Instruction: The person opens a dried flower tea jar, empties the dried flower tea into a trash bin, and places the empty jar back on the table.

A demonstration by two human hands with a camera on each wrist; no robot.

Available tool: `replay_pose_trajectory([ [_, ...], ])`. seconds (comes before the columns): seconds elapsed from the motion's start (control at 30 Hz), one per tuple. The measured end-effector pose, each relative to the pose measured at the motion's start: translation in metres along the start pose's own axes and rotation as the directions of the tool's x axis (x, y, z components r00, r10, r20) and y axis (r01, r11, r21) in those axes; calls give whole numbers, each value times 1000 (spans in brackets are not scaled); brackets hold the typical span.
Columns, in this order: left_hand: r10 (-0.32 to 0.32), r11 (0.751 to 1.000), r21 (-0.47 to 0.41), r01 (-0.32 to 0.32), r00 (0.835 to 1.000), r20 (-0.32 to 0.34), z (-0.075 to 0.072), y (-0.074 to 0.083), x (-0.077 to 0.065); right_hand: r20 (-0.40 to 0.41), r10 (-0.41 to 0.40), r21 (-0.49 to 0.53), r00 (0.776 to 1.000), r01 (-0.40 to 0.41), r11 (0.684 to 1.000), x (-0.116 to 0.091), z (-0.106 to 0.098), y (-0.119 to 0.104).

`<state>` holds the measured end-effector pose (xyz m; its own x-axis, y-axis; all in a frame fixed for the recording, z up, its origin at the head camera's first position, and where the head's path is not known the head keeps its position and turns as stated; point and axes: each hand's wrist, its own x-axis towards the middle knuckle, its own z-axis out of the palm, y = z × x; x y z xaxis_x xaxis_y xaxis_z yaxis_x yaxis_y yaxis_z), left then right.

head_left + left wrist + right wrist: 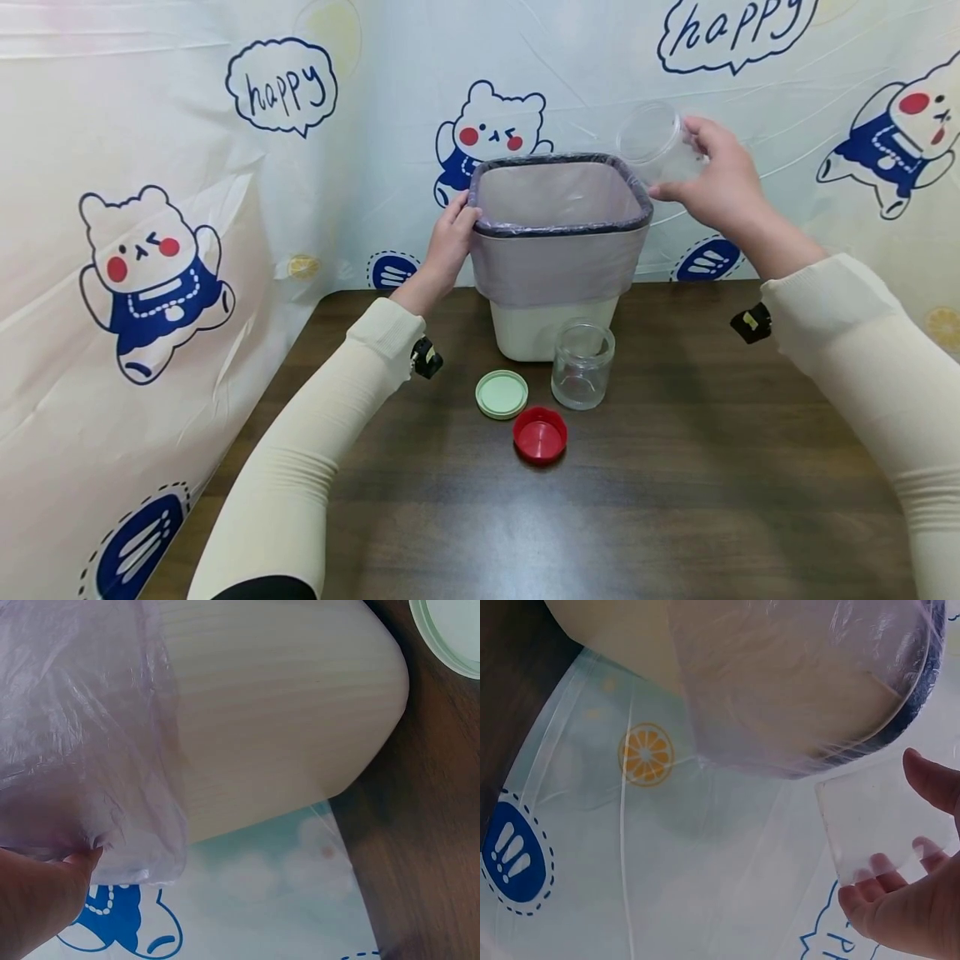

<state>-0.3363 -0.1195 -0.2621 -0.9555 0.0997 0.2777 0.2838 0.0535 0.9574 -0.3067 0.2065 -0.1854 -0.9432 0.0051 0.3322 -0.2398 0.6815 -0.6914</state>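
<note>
A cream trash bin [555, 329] with a purple bag liner [558, 267] folded over its dark rim stands at the table's far side. My left hand [453, 237] grips the bin's left rim; its thumb presses the liner [112, 750] in the left wrist view. Beyond the right rim, my right hand [720, 179] holds a clear plastic jar [652, 146] tilted, its round end toward the bin. The right wrist view shows the clear jar [877, 817] between thumb and fingers. A second clear jar [582, 371] stands upright before the bin.
A light green lid [502, 394] and a red lid [540, 435] lie on the dark wooden table [637, 517], left of and in front of the standing jar. A printed curtain [390, 100] hangs close behind the bin and along the left side.
</note>
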Motion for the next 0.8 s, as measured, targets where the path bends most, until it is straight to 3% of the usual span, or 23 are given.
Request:
replay_pose_trajectory([
  [0.47,-16,1000,17,15,1000,16,-3,0,1,70,118,145,991,-127,981,-19,-12,13],
  [0.8,-3,1000,10,3,1000,15,-2,-1,0,112,130,222,985,-153,963,-29,-17,26],
])
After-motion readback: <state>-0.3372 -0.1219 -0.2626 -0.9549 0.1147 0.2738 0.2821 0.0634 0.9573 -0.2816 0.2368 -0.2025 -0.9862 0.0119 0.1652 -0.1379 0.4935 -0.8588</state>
